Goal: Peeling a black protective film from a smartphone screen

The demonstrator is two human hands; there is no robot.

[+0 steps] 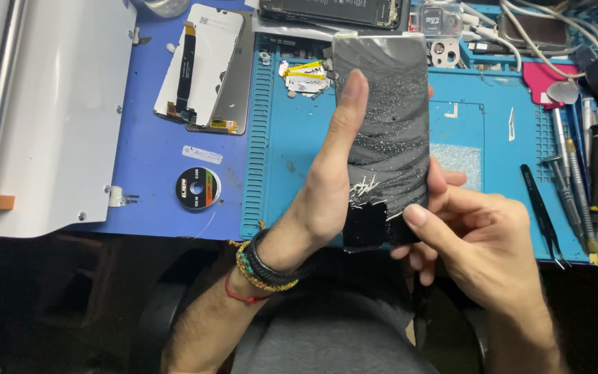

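A dark phone screen panel (385, 118), cracked near its lower end and speckled with glass dust, is held upright above the blue work mat (278, 159). My left hand (327, 180) grips its left edge, thumb laid up along the glass. My right hand (472, 235) holds the lower right corner, thumb pressed on the cracked part. Both wrists come up from the bottom edge; the left one wears several bracelets.
Another display panel with a flex cable (198, 66) lies face down at the upper left, a small wire spool (198, 188) below it. Tweezers (541, 211) and screwdrivers (576, 180) lie at the right. An opened phone (333, 12) and cables are at the back. A white machine (43, 111) fills the left.
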